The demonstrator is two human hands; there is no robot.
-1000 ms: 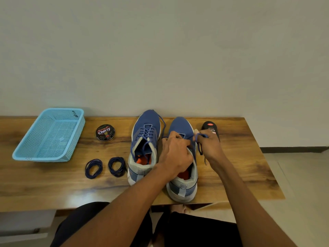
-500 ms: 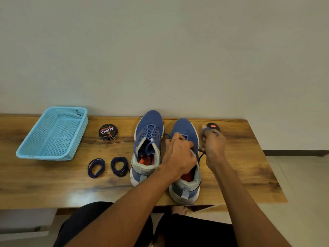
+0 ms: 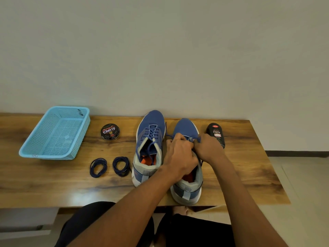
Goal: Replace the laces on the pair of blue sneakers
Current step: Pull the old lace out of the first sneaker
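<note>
Basket: light blue mesh tray at the table's far left, near the wall.
Table: wooden top, carrying everything named here.
Polish tin: round black tin marked Cherry, right of the basket.
Spare laces: two dark blue coils side by side, the second just beside the left sneaker's heel.
Left sneaker: blue, toe toward the wall, laced, orange insole showing.
Left hand: on top of the right sneaker, fingers curled over the tongue area and gripping it.
Right sneaker: blue, beside its pair, heel near the table's front edge.
Lace: blue strand running from the left hand's side across the eyelets.
Right hand: fingers pinched on the lace at the sneaker's right eyelets.
Bottle: black Cherry polish bottle lying behind the right hand.
</note>
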